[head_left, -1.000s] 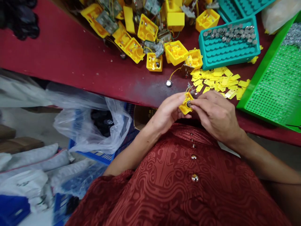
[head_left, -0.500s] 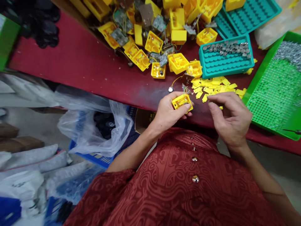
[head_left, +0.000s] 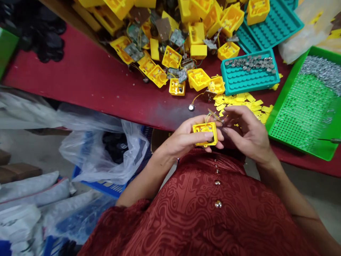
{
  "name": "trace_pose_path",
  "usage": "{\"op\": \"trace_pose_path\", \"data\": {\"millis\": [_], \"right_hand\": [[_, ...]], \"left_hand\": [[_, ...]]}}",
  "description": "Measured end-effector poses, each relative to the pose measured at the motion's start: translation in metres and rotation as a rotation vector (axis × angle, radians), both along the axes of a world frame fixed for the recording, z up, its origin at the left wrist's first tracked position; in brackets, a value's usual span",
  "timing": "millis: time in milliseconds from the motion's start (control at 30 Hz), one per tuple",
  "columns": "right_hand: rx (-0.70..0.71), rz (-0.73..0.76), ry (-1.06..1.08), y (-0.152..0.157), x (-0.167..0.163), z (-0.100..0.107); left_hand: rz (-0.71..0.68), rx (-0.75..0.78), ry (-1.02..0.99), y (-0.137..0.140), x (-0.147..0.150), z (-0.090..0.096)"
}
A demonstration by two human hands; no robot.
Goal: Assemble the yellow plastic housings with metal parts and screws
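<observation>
My left hand [head_left: 183,137] holds a small open yellow plastic housing [head_left: 197,128], its thumb pressed over a dark round part inside. Thin wires rise from the housing to a small circuit board [head_left: 214,116] just beyond it. Close to the board's right end is my right hand [head_left: 247,133], thumb and index finger apart; whether another fingertip touches the board I cannot tell. Past the hands, a round silver disc [head_left: 191,107] on a yellow wire lies on the table. Small flat yellow pieces [head_left: 242,101] are heaped beyond my right hand.
Several yellow housings [head_left: 198,79] with wires and boards pile up at the back. A teal tray [head_left: 249,85] holds small round metal parts. At the right, a green basket [head_left: 295,144] contains screws and a screwdriver-like shaft. Plastic-lined blue crates [head_left: 114,188] stand below left.
My right hand has come left from beside the yellow pieces to the circuit board, its fingers spreading. The housing has turned slightly in my left hand. The whole view has shifted a little.
</observation>
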State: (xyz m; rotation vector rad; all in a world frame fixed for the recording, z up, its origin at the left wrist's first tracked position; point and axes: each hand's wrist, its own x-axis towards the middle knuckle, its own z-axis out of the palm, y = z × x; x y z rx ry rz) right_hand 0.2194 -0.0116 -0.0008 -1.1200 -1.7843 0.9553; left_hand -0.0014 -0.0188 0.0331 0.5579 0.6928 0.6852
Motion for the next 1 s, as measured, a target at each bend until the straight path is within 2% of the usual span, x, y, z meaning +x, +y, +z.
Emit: {"op": "trace_pose_path", "data": {"millis": [167,300,367,433,533,600,667,833,1000], "right_hand": [[0.216,-0.076,0.101,0.003,-0.018,-0.007],[0.248,-0.137,0.213,0.006,-0.026,-0.003],[0.257,-0.17,0.229,0.003,-0.029,0.003],[0.309,-0.176,0.196,0.0,-0.031,0.011],[0.455,-0.043,0.057,-0.004,-0.032,0.022],[0.543,0.097,-0.047,-0.004,-0.033,0.028],[0.588,0.175,-0.123,-0.003,-0.033,0.032],[0.601,0.216,-0.206,0.0,-0.031,0.039],[0.585,0.297,-0.278,-0.003,-0.025,0.049]], "left_hand": [[-0.089,-0.058,-0.14,0.001,-0.003,0.003],[-0.137,-0.064,-0.168,0.0,-0.007,0.005],[-0.101,-0.043,-0.108,-0.001,-0.008,0.002],[0.008,-0.001,0.013,-0.002,-0.007,-0.003],[0.244,0.086,0.203,-0.004,-0.006,-0.013],[0.33,0.126,0.239,-0.004,-0.009,-0.019],[0.322,0.115,0.18,-0.005,-0.015,-0.022],[0.211,-0.025,-0.06,-0.007,-0.03,-0.017],[0.201,-0.046,0.021,-0.007,-0.025,-0.006]]}}
